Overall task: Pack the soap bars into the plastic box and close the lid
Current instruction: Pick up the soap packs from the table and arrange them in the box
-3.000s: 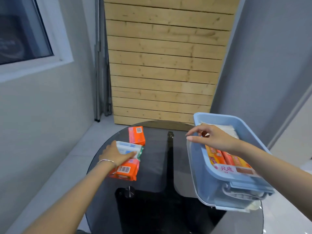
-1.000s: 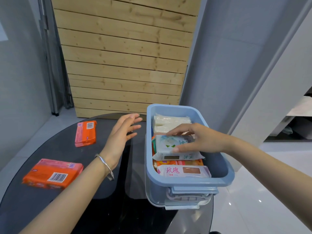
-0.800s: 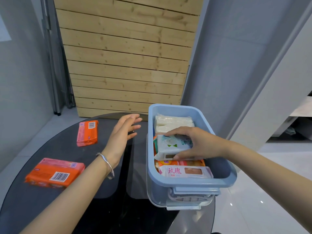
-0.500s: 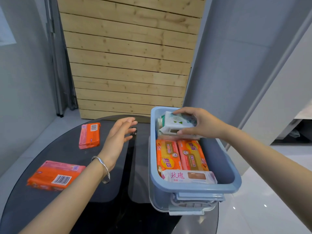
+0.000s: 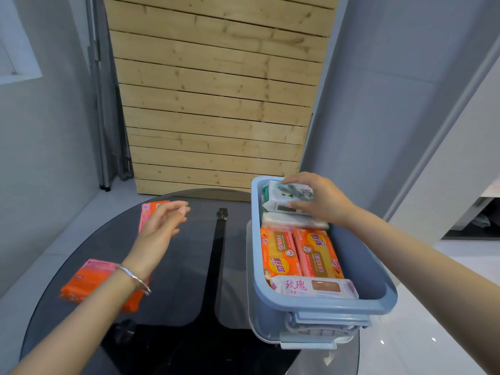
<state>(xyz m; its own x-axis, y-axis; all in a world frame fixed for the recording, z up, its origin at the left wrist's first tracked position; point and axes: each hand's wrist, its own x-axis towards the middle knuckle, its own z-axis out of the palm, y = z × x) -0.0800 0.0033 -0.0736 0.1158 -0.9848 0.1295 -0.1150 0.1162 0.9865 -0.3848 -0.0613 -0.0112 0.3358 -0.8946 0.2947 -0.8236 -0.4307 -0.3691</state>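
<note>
- Step in hand: seating a white-and-green wrapped soap bar (image 5: 290, 196) at the far end of the pale blue plastic box (image 5: 322, 304), above a white packet; orange and pink bars already fill the middle.
- The right hand (image 5: 322, 198) is closed on that bar, fingers over its top.
- The left hand (image 5: 159, 228) hovers open and empty over the round dark glass counter (image 5: 189, 280).
- Next, I judge: fetch the two orange soap bars, one near (image 5: 89, 280), one far (image 5: 148, 212) (no lid in sight).

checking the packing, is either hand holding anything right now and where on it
The right hand grips the white and green soap pack by its right end, thumb below and fingers on top, over the box's far end. The left hand is open, holding nothing.
</note>
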